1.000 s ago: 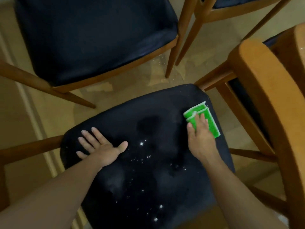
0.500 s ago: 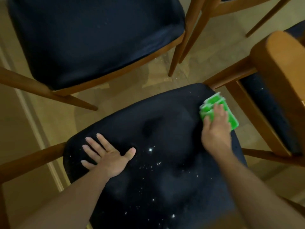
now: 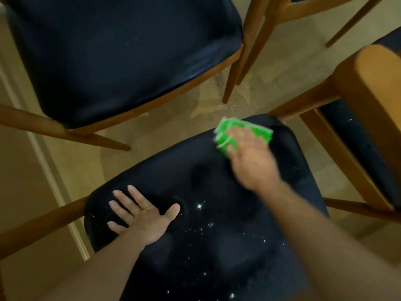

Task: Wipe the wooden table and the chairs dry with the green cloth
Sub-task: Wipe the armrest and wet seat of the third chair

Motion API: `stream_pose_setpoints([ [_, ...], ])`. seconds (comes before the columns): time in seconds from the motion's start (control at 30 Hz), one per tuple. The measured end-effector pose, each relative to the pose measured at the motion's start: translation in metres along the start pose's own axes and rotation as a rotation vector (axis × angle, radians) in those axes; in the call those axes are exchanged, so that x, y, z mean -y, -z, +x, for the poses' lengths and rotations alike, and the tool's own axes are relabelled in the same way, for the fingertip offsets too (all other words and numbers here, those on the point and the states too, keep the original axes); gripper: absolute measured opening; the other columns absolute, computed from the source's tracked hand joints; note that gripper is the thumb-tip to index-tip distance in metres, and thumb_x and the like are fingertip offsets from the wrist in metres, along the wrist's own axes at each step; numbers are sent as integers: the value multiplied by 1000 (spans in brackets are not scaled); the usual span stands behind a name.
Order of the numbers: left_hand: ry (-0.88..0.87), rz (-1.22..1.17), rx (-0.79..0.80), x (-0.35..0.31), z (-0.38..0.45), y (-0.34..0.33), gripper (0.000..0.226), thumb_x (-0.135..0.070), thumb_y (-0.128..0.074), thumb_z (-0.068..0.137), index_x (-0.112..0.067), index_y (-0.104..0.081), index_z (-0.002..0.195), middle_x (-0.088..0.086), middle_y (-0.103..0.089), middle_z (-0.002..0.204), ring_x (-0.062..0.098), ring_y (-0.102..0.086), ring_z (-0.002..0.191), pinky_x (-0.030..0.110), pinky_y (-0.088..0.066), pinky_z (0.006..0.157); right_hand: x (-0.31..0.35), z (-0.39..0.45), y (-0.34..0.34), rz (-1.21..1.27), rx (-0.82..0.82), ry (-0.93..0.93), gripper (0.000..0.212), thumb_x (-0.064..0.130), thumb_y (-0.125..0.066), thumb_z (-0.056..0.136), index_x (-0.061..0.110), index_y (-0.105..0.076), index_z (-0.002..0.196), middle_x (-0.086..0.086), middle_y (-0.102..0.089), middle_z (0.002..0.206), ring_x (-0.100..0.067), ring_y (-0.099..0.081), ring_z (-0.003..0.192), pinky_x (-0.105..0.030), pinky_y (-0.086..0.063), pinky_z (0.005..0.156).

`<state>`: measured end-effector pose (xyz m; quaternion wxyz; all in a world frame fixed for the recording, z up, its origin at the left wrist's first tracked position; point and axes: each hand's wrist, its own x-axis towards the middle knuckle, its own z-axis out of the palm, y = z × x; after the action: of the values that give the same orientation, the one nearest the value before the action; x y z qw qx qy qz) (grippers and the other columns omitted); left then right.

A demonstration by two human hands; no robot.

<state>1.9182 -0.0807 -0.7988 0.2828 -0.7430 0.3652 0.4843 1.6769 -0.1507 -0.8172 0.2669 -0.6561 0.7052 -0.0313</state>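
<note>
Two hands, right hand on one green cloth, three chairs

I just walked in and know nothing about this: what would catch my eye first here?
The bright green cloth stands out, pressed under the right hand at the far edge of the near chair's dark seat. The left hand lies flat on the seat's left side, and white glinting specks dot the middle between the hands.

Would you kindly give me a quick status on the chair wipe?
Right hand presses green cloth on near chair seat. Left hand flat on seat. White specks remain mid-seat. Nothing blocking.
</note>
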Motion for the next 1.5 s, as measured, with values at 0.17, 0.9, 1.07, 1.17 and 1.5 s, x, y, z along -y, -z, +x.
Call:
stream_pose_setpoints([
  [0.17, -26, -5, 38, -1, -3, 2, 123, -86, -37, 70, -18, 62, 94, 7, 72, 91, 36, 51, 121, 59, 19, 104, -29, 29, 17, -36, -45, -275, 53, 38, -31, 102, 21, -24, 152, -4, -19, 160, -24, -11, 147, -48, -9, 117],
  [0.9, -11, 17, 23, 3, 3, 2, 127, -88, -38, 67, -17, 66, 84, 11, 73, 94, 36, 54, 113, 61, 18, 103, 50, -11, -40, -180, -27, -67, 60, 47, -20, 98, 26, -12, 153, 0, -7, 161, -26, -1, 148, -51, 0, 115],
  [1.07, -15, 11, 1, 5, 6, 1, 129, -90, -39, 64, -20, 68, 81, 10, 73, 95, 33, 57, 105, 61, 20, 101, 68, -57, -56, -174, 189, 333, 59, 50, -17, 95, 34, 3, 149, 9, 8, 157, -16, 16, 144, -43, 3, 115],
  [1.17, -35, 0, -14, 7, 6, -1, 128, -91, -37, 63, -21, 68, 80, 8, 74, 93, 32, 57, 105, 62, 21, 100, 21, -36, -26, -130, 33, 160, 60, 33, -47, 98, 17, -26, 151, -12, -28, 156, -34, -28, 141, -50, -24, 112],
  [1.5, -142, -49, -117, 17, 3, -4, 126, -92, -35, 62, -22, 65, 95, 6, 72, 102, 31, 56, 113, 60, 22, 101, 67, -124, -76, -98, 50, -82, 61, 38, -33, 99, 20, -14, 153, -6, -3, 161, -33, 1, 147, -54, -7, 115],
])
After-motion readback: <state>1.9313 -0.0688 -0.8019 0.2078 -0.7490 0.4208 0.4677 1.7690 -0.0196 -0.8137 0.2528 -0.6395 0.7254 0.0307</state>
